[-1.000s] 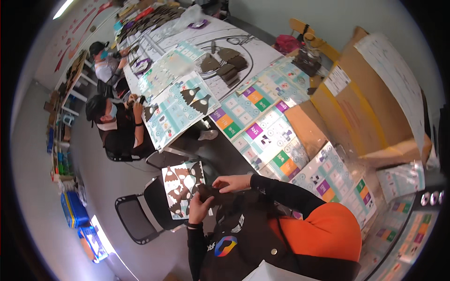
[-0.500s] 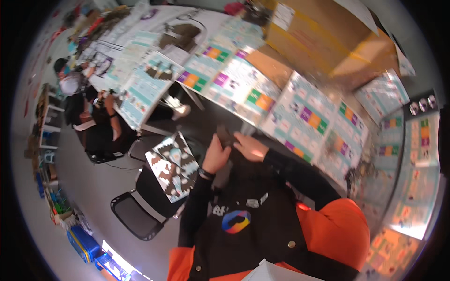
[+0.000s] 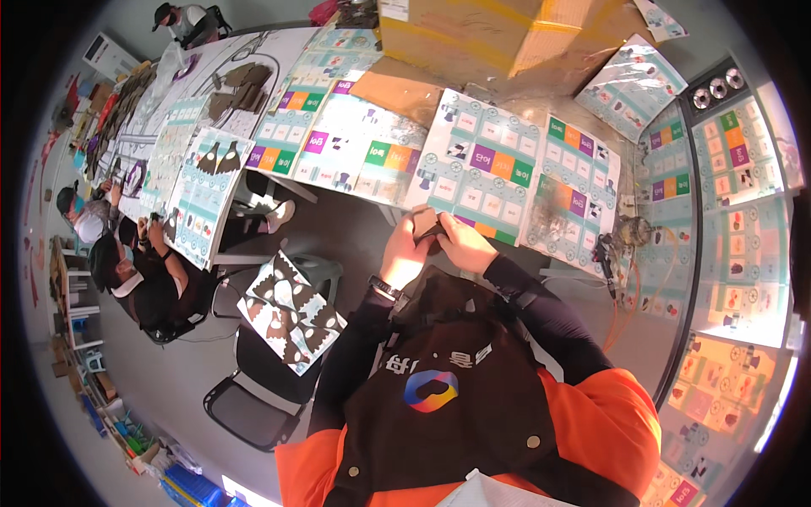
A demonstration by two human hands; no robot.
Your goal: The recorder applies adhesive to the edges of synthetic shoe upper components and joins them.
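In front of my chest, near the table's front edge, I hold a small folded brown piece [image 3: 428,223] that looks like felt or cloth. My left hand [image 3: 403,255] is closed on its left side, and a dark band circles that wrist. From the other side, the fingers of my right hand [image 3: 467,246] are closed on the same piece. The hands nearly meet, and fingers cover part of the piece. Beneath them hangs my dark brown apron [image 3: 490,414].
Printed sheets [image 3: 478,156] cover the table, and a large cardboard box [image 3: 473,34] stands at the back. Brown pieces [image 3: 241,89] are stacked farther left. A patterned board [image 3: 291,313] lies over a black chair [image 3: 253,414]. Seated co-workers [image 3: 139,279] are at left; a cabled tool [image 3: 605,253] is at right.
My hands have risen toward the table edge, with the brown piece between them. The view has shifted, bringing more of the room at the far left into sight.
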